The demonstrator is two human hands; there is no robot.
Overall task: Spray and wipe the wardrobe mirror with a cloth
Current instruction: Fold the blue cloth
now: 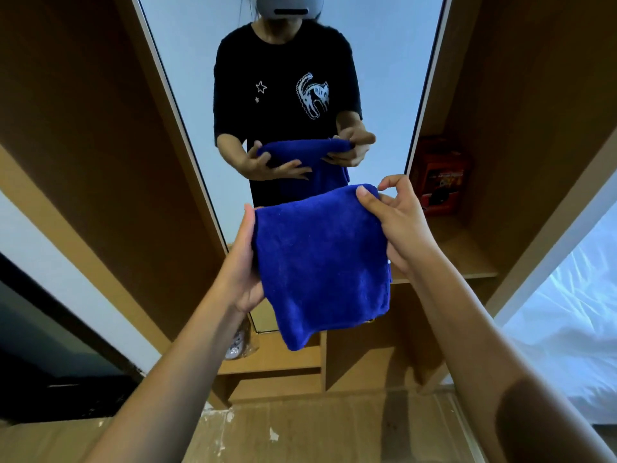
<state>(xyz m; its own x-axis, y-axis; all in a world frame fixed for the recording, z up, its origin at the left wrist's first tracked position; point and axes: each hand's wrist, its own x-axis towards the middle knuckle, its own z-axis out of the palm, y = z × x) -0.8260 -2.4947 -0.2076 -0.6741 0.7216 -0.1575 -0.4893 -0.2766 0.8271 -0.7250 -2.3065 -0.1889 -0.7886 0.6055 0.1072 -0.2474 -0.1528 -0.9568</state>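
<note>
We observe a blue cloth (320,262) held up at the centre of the view, in front of the lower part of the wardrobe mirror (384,61), which runs from the centre up to 12 o'clock as a tall narrow panel between brown wooden wardrobe sides. The cloth appears folded over along its top edge and hangs down to a loose corner toward 6 o'clock. The left hand (242,262) grips the cloth's left edge at about 9 o'clock of the cloth, palm turned inward with the fingers curled behind the fabric; we cannot see the fingertips. The right hand (394,225) holds the upper right corner at about 1 o'clock of the cloth, the thumb pressed on the front face and the forefinger raised just above the corner. Both hands are closed on the cloth, neither spread wide. Both forearms enter from 6 o'clock, bare. The mirror shows the reflection of the person in a black shirt with a pale printed figure, holding the same cloth in both hands. At 3 o'clock, on a wooden shelf (467,259) inside the open wardrobe bay, stands a red box (440,175); its print is too blurred to read. At 7 o'clock of the cloth, partly behind the left forearm, a pale object in clear wrapping (237,345) lies on a lower ledge; we cannot tell what it is. White bedding (567,315) shows at 4 o'clock.
</note>
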